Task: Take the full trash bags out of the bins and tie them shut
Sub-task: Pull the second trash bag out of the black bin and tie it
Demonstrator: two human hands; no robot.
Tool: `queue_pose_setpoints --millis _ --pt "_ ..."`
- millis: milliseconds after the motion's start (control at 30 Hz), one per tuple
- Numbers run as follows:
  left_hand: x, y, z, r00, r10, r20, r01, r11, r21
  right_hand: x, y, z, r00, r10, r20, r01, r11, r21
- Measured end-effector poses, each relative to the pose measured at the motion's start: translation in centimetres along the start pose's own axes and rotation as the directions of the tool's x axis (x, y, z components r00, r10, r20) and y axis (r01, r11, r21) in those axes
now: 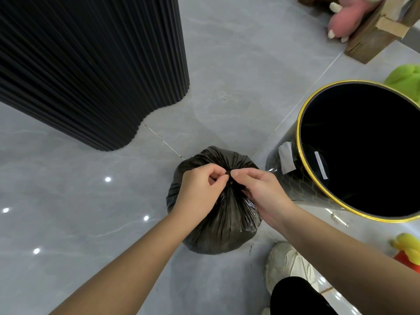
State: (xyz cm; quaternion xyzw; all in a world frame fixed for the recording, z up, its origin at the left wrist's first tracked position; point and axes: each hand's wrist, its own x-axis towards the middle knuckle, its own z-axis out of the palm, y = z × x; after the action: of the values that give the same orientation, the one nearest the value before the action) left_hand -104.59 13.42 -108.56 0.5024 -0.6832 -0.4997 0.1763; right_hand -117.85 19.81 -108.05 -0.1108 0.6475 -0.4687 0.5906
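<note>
- Both bare forearms are extended forward and down from the lower edge of the view, converging over a black trash bag [216, 219] that sits on the grey tiled floor [68, 201].
- The left hand [200, 189] is curled, with thumb and forefinger pinched closed on the gathered neck of the bag at its top.
- The right hand [261, 189] is placed opposite, thumb and fingers closed on the same bunched plastic, so that the two hands meet at the neck.
- The bag is seen to be rounded and full, its plastic pleated toward the gathered top; its contents are hidden.
- Just to the right of the bag, a black bin [295, 178] with a gold rim is seen, its interior dark with no liner visible.
- A white shoe [288, 264] is planted near the bag's lower right.
</note>
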Motion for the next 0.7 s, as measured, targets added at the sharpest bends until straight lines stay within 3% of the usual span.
queue_pose_setpoints --millis 167,267,433,700 --pt "0.1 -0.1 -0.1 0.998 -0.064 -0.004 0.064 0.996 -0.065 0.0 0.4 0.2 0.978 -0.207 -0.005 0.204 0.969 -0.141" --pt "-0.1 0.0 -0.4 1.0 -0.028 0.005 0.029 0.999 -0.016 0.2 0.7 -0.3 0.96 -0.269 0.081 0.281 0.918 -0.28" --pt "-0.1 -0.1 -1.3 0.981 0.191 -0.023 -0.184 0.969 0.164 0.6 1.6 0.1 0.906 -0.405 0.123 0.379 0.647 -0.662" --pt "-0.6 -0.7 -2.3 0.973 0.213 -0.089 -0.206 0.975 0.079 0.9 1.4 0.5 0.881 -0.44 0.174 0.402 0.5 -0.767"
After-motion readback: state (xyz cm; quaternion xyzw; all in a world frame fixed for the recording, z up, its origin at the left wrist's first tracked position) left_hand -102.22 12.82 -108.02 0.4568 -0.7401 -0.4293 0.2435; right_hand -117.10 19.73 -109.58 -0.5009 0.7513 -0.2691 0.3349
